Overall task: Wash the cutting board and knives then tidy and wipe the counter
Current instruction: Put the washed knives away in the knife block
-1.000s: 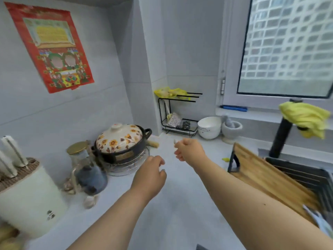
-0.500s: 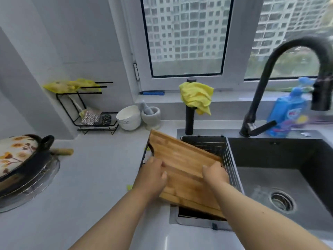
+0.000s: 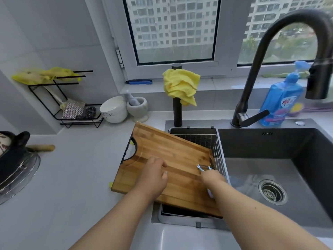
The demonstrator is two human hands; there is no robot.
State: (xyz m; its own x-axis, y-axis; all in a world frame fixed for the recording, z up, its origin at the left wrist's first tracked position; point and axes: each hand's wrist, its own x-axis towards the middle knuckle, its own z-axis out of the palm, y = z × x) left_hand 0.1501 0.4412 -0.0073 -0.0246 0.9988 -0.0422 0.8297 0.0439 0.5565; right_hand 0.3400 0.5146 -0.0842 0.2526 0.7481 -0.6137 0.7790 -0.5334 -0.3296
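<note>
Head view: striped bamboo cutting board point(image 3: 173, 165), rectangular with black handle cutout, lying half on grey bench point(image 3: 75, 177), half over wire basket point(image 3: 201, 139) in dark sink point(image 3: 270, 159). Left hand point(image 3: 153, 179) flat on board, fingers relaxed. Right hand point(image 3: 212, 177) grasping small pale-handled tool point(image 3: 202, 168) at board's right edge.

Wooden cutting board point(image 3: 173, 170), striped grain, black handle cutout at left end, lies flat and skewed, bridging counter point(image 3: 75, 177) edge and wire sink basket point(image 3: 214, 147). Small pale-handled tool point(image 3: 202, 168) on its right edge; knife or not, can't tell.
</note>
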